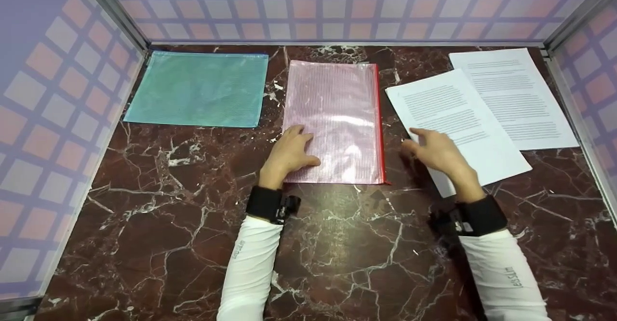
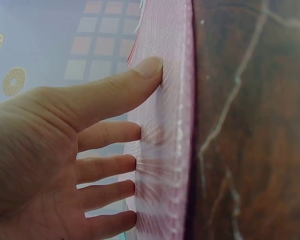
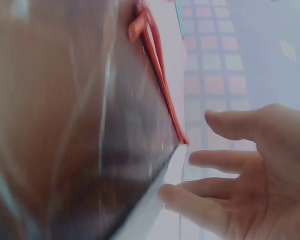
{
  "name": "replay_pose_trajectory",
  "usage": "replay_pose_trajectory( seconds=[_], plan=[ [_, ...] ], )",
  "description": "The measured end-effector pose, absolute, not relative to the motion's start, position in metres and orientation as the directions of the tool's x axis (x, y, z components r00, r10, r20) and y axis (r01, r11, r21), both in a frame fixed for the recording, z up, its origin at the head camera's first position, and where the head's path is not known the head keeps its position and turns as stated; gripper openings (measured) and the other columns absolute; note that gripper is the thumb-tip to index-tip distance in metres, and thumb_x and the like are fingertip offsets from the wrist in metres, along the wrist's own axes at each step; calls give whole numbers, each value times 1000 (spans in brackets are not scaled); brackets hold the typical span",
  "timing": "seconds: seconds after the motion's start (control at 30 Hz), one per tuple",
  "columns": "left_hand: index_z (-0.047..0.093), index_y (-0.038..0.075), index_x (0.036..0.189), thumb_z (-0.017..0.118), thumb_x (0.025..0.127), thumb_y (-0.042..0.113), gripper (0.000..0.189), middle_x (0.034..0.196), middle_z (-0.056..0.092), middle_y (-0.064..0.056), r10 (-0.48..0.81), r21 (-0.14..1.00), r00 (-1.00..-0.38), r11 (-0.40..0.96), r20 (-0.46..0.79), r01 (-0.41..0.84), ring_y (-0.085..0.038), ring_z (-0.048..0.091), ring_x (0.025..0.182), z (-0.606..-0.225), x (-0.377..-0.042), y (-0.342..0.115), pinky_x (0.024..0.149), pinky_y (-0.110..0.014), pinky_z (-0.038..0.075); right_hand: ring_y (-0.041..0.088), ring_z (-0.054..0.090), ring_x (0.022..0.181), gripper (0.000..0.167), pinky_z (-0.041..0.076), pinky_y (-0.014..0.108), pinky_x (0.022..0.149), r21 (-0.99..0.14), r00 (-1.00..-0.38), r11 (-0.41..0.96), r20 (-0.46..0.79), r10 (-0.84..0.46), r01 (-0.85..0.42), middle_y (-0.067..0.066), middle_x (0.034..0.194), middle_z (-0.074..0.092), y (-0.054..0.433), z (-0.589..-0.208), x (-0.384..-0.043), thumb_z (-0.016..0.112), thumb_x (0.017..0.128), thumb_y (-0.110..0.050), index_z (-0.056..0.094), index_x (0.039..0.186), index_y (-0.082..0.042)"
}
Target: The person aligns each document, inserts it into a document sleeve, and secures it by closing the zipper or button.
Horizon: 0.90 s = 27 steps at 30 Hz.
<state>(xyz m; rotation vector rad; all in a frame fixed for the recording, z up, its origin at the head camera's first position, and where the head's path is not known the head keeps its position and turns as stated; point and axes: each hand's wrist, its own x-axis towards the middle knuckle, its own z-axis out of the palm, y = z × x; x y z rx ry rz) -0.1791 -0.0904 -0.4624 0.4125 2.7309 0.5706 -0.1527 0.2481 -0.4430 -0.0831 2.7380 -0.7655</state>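
A pink mesh zipper pouch (image 1: 335,104) with a red zipper (image 1: 379,128) down its right edge lies flat on the marble-patterned table. My left hand (image 1: 290,151) rests on the pouch's lower left part; in the left wrist view the spread fingertips (image 2: 132,162) and thumb touch its surface. My right hand (image 1: 436,152) hovers over the left edge of the nearer printed sheets (image 1: 453,104), its fingers apart and loosely bent with nothing between them. In the right wrist view the red zipper (image 3: 162,80) shows beyond that hand (image 3: 240,175).
A teal mesh pouch (image 1: 200,89) lies at the back left. More printed sheets (image 1: 520,104) lie at the back right, partly under the nearer ones. Patterned panels (image 1: 318,10) wall the table (image 1: 328,253) at the back and both sides.
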Motion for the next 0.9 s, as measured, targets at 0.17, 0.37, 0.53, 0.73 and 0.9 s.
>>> replay_pose_trajectory(
  seconds=[0.17, 0.37, 0.53, 0.73, 0.9],
  plan=[
    [51, 7, 144, 81, 76, 39, 81, 160, 32, -19, 337, 433, -908, 877, -250, 206, -35, 29, 150, -462, -179, -90, 125, -47, 25, 55, 44, 132, 55, 36, 65, 111, -539, -987, 841, -155, -40, 50, 32, 147, 45, 281, -439, -158, 50, 102, -34, 45, 145, 1],
    [51, 8, 144, 81, 76, 39, 81, 160, 32, -19, 337, 433, -908, 877, -248, 208, -35, 28, 151, -464, -180, -91, 125, -47, 25, 59, 35, 135, 65, 28, 68, 113, -443, -982, 894, -186, -19, 67, 37, 149, 37, 324, -440, -169, 49, 101, -39, 36, 148, 5],
    [51, 8, 144, 81, 76, 39, 81, 160, 32, -19, 336, 431, -907, 879, -255, 204, -35, 29, 150, -464, -181, -91, 125, -48, 26, 63, 21, 138, 85, 21, 73, 113, -371, -960, 923, -281, -4, 105, 46, 149, 23, 357, -444, -171, 51, 98, -51, 23, 151, 9],
    [51, 8, 144, 81, 76, 41, 82, 160, 32, -19, 342, 414, -902, 885, -265, 214, -35, 29, 150, -462, -182, -90, 125, -47, 25, 70, 13, 136, 110, 17, 79, 109, -370, -935, 905, -346, 75, 209, 50, 150, 6, 385, -452, -167, 47, 91, -71, 3, 154, 8],
    [52, 8, 143, 82, 76, 39, 80, 159, 33, -19, 335, 407, -903, 889, -267, 210, -35, 29, 150, -462, -182, -89, 125, -47, 25, 71, 26, 126, 116, 29, 78, 101, -352, -934, 911, -345, 90, 218, 52, 143, 21, 391, -457, -165, 50, 87, -75, 6, 153, 10]
  ],
)
